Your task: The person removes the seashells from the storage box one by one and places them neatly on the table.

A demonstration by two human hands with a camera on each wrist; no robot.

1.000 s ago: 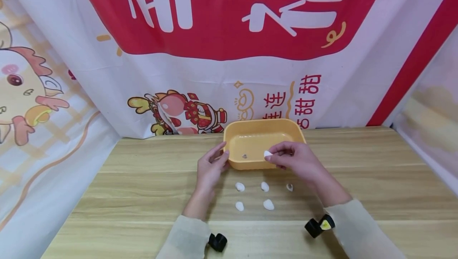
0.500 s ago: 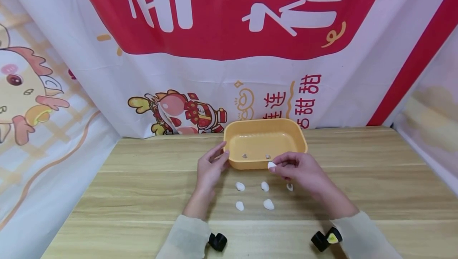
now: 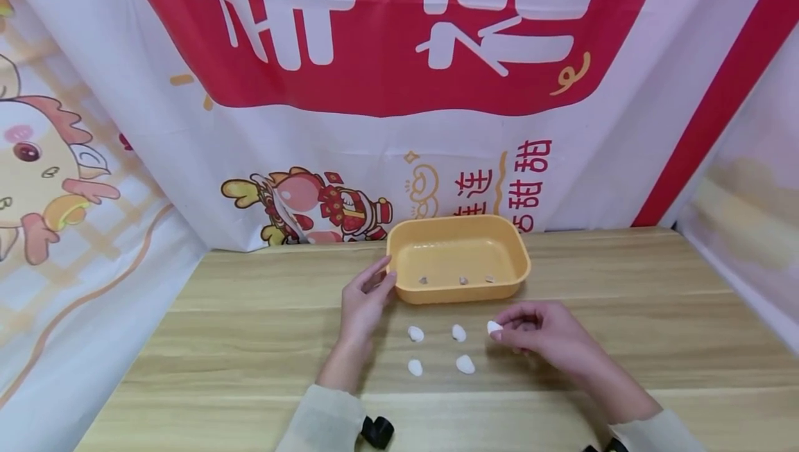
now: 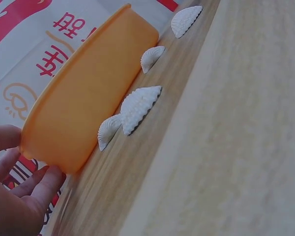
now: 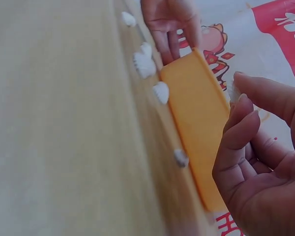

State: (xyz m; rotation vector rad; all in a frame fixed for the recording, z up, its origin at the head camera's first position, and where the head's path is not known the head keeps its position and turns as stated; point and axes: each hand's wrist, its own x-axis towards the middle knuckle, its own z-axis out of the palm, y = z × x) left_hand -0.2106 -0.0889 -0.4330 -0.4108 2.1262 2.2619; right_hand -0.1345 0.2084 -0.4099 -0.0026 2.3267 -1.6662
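Observation:
My right hand (image 3: 549, 337) pinches a white seashell (image 3: 494, 328) between thumb and fingertips, low over the table, in front of the yellow-orange plastic bin (image 3: 458, 294). The left hand (image 3: 362, 306) rests its straight fingers against the bin's left end, as the left wrist view also shows. Several white ribbed seashells (image 4: 140, 107) lie apart on the table in front of the bin. One with a dark patch, a seashell (image 5: 181, 158) in the right wrist view, sits below the right hand and is hidden in the head view. Inside the bin lie three small shells (image 3: 463, 281).
A wood-grain table (image 3: 262, 341) runs back to a printed cloth backdrop (image 3: 324, 129), which stands close behind the bin. Another printed cloth (image 3: 69, 285) hangs along the left side. Both wrists wear black camera mounts (image 3: 377, 432).
My right hand has drawn back from the bin's front rim toward me and to the right, still pinching the white seashell. Small shells in the bin that it covered now show. The left hand stays put.

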